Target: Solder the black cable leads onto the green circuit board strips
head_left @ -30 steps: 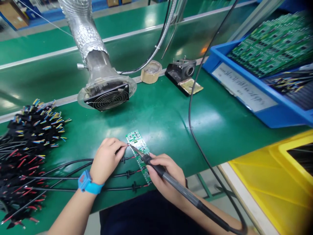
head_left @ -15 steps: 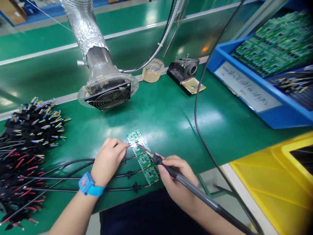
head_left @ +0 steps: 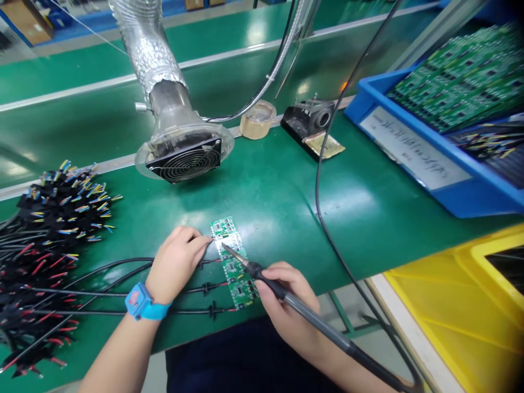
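A strip of green circuit boards [head_left: 231,266] lies on the bench in front of me. My left hand [head_left: 174,265], wearing a blue wrist strap [head_left: 145,303], pinches a thin wire against the strip's left edge; the fingers hide most of the cable behind it. In my right hand [head_left: 289,297] is a soldering iron [head_left: 321,322], gripped like a pen. Its tip points down at the board near the pinched wire; whether it touches I cannot tell. Nearer to me, black cables [head_left: 186,313] run from the left, their red wire ends at the same board edge.
Piled cables [head_left: 69,204] cover the bench's left side. A fume extractor [head_left: 186,158] hangs above the board. Behind stand a tape roll [head_left: 257,124] and an iron stand [head_left: 311,123]. At right are a blue bin [head_left: 413,147] of circuit boards, a yellow bin [head_left: 446,289] and a hanging cord [head_left: 323,218].
The iron's tip has shifted left across the board, toward its wire edge. Both hands and the board appear slightly farther left. My left hand still pinches the wire.
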`<control>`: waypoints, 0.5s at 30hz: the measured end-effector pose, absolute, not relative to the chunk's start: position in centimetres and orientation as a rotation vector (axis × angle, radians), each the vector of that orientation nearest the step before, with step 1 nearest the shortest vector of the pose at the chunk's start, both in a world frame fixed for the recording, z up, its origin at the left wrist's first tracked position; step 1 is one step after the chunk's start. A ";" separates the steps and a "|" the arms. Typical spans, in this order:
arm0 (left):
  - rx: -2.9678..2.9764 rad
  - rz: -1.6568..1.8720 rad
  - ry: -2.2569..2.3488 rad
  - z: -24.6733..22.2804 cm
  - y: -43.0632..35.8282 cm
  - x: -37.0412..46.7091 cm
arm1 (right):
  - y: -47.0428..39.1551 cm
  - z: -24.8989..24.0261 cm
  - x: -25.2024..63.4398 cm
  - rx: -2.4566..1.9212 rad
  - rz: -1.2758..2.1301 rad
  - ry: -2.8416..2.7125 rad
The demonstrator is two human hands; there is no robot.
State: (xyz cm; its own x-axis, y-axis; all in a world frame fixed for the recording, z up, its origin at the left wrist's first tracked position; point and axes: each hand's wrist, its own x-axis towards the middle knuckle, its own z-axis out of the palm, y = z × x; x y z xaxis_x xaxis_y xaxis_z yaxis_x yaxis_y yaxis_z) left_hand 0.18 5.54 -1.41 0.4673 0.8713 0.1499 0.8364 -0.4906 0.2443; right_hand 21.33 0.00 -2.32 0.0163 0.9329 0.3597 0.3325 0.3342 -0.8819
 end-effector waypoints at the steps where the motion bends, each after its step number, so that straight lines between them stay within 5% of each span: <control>1: 2.573 0.368 1.508 -1.3 5.6 0.1 | 0.0 -2.4 21.4 -1.202 0.709 -1.525; 9: 2.479 0.297 1.545 0.0 4.6 0.5 | 0.3 -2.4 21.2 -1.184 0.725 -1.535; 15: 2.355 0.252 1.949 7.2 -0.4 -6.6 | -0.1 -3.2 22.0 -1.224 0.600 -1.517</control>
State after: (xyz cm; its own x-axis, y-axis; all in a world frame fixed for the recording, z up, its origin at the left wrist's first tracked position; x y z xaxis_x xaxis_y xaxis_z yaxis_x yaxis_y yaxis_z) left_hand -6.58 -0.38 7.24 0.1800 0.9805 0.0785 0.9683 -0.1906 0.1612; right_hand 22.04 -0.13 -3.22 0.0712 0.9104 0.4075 0.3858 0.3516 -0.8530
